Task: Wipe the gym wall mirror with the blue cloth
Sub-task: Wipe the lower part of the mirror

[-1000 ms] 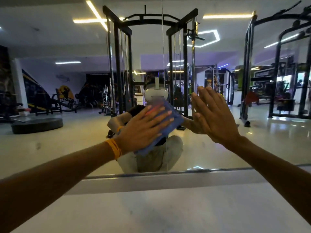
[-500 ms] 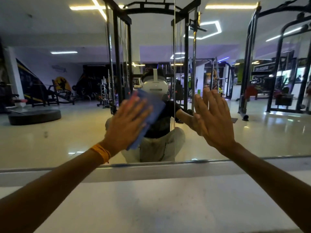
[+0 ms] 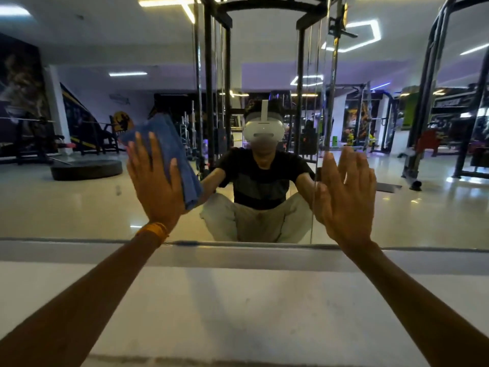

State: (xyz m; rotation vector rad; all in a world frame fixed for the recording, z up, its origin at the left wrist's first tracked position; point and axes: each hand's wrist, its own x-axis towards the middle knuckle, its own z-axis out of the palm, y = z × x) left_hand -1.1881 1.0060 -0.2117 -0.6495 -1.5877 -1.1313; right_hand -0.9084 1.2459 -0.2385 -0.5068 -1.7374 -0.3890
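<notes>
The wall mirror (image 3: 79, 202) fills the upper part of the head view and reflects the gym and a seated person. My left hand (image 3: 156, 181) lies flat with straight fingers on the folded blue cloth (image 3: 172, 149), pressing it against the glass left of centre. An orange band circles that wrist. My right hand (image 3: 344, 192) is spread flat on the mirror at the right, beside a vertical seam between panels, holding nothing.
The mirror's lower edge (image 3: 238, 243) meets a pale ledge and white floor (image 3: 238, 308) below my arms. Reflected in the glass are a black cable rack (image 3: 211, 75), a round black weight plate (image 3: 87, 169) and other machines.
My left hand has slid the cloth leftward and upward across the glass. The right hand has stayed flat in about the same spot.
</notes>
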